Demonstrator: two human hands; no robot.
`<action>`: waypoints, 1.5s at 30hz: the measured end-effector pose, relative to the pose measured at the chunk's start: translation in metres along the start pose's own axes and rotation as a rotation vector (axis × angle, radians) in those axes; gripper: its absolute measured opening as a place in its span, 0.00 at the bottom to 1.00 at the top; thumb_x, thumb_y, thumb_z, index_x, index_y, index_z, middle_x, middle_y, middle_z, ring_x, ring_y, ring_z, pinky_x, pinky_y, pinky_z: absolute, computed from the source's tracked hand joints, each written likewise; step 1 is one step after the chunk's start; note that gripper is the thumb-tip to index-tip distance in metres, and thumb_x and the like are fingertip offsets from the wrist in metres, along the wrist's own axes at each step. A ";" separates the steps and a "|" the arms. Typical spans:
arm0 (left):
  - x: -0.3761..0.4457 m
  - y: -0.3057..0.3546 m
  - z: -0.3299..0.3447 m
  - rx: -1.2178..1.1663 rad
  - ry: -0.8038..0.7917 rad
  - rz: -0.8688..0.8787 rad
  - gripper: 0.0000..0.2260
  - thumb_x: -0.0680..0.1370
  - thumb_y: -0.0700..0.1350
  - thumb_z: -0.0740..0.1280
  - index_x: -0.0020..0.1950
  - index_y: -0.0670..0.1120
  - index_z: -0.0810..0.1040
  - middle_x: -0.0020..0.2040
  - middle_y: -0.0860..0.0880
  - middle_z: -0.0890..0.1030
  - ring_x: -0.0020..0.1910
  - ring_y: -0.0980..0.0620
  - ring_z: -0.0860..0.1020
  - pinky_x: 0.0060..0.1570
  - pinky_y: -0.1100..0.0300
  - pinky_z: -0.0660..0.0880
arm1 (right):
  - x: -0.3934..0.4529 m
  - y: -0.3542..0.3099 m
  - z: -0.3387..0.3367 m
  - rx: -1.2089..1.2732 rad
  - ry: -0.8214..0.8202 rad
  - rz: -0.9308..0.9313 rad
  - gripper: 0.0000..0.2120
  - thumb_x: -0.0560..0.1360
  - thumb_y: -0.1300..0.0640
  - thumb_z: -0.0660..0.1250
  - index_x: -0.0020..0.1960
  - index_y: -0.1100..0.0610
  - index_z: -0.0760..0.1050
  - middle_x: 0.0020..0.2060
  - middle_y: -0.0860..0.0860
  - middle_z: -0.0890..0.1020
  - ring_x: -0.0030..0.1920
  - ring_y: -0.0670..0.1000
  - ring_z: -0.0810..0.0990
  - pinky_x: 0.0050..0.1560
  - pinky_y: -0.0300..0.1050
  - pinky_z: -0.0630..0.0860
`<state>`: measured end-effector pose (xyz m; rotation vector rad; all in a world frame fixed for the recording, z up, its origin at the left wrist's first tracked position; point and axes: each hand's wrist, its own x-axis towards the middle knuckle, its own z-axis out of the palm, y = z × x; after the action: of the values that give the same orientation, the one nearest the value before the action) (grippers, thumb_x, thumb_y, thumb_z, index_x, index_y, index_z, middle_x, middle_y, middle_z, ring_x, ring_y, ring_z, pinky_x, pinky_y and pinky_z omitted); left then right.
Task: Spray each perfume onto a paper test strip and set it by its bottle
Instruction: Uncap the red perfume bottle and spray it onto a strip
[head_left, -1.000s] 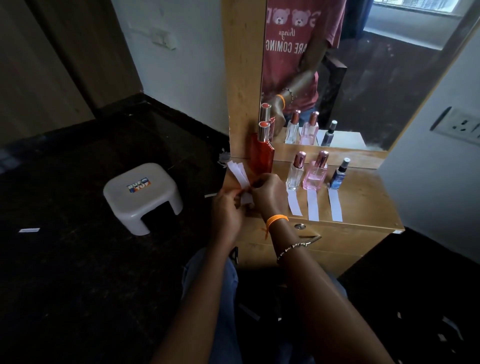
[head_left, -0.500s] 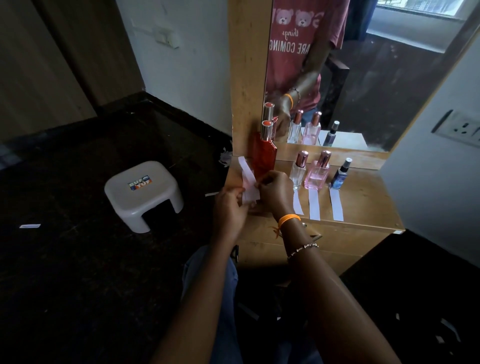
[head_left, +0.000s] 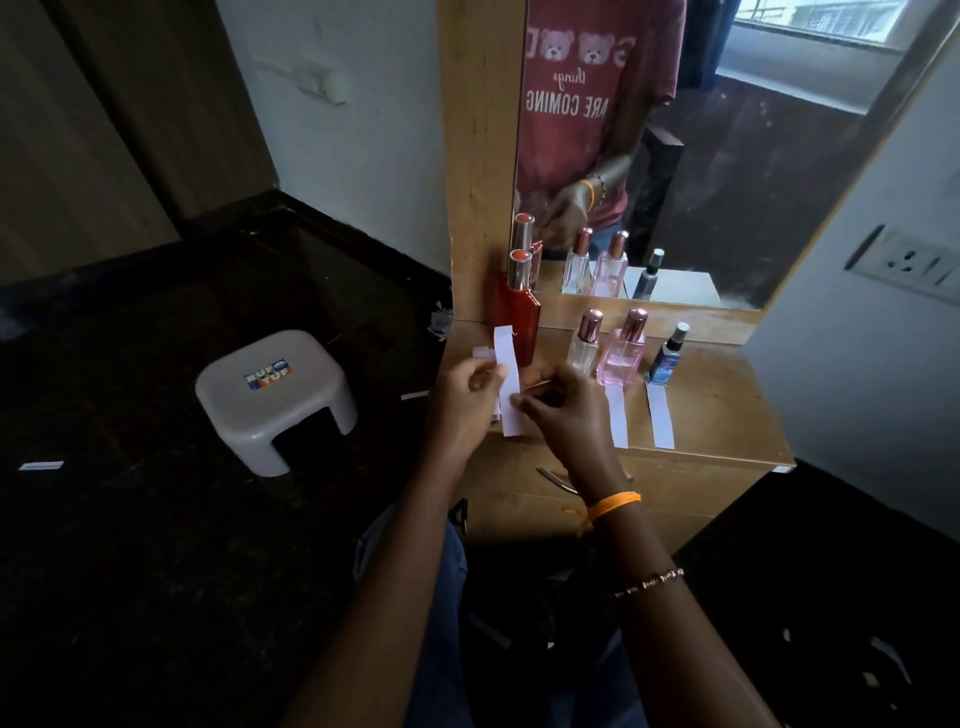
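Several perfume bottles stand in a row on the wooden dresser top: a tall red bottle, a clear bottle, a pink bottle and a small dark blue bottle. White paper strips lie in front of the pink bottle and the blue bottle. My left hand holds a small bunch of paper strips. My right hand pinches one white strip that stands upright just in front of the red bottle.
A mirror backs the dresser and reflects the bottles. A white plastic stool stands on the dark floor to the left. A wall socket is at the right. Paper scraps lie on the floor.
My hands have separated one strip from the bunch; my right hand now holds it upright in front of the red bottle, while the left keeps the rest.
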<state>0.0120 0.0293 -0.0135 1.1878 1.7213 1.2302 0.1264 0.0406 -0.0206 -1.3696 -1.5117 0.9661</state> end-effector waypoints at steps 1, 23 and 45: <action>0.000 0.002 0.002 -0.050 0.010 -0.023 0.14 0.78 0.43 0.63 0.63 0.44 0.74 0.55 0.51 0.77 0.53 0.55 0.75 0.45 0.65 0.72 | 0.000 -0.001 0.000 -0.008 -0.018 -0.009 0.07 0.69 0.65 0.73 0.43 0.57 0.77 0.38 0.51 0.82 0.41 0.46 0.81 0.43 0.40 0.78; 0.004 -0.006 -0.006 -0.118 0.030 -0.059 0.09 0.76 0.40 0.66 0.55 0.39 0.79 0.51 0.41 0.82 0.50 0.44 0.80 0.43 0.57 0.78 | 0.090 -0.047 0.024 -0.780 0.277 -0.250 0.18 0.75 0.65 0.64 0.64 0.63 0.66 0.46 0.61 0.82 0.46 0.62 0.81 0.36 0.47 0.67; 0.025 -0.006 0.042 0.371 0.144 0.225 0.02 0.73 0.38 0.69 0.44 0.44 0.80 0.48 0.47 0.80 0.49 0.50 0.78 0.44 0.58 0.74 | -0.049 -0.063 -0.069 -0.520 0.338 -0.290 0.21 0.68 0.58 0.73 0.57 0.59 0.70 0.44 0.55 0.84 0.42 0.57 0.82 0.39 0.45 0.74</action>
<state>0.0399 0.0656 -0.0325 1.5780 2.0279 1.1802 0.1718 -0.0144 0.0567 -1.5143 -1.6949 0.1465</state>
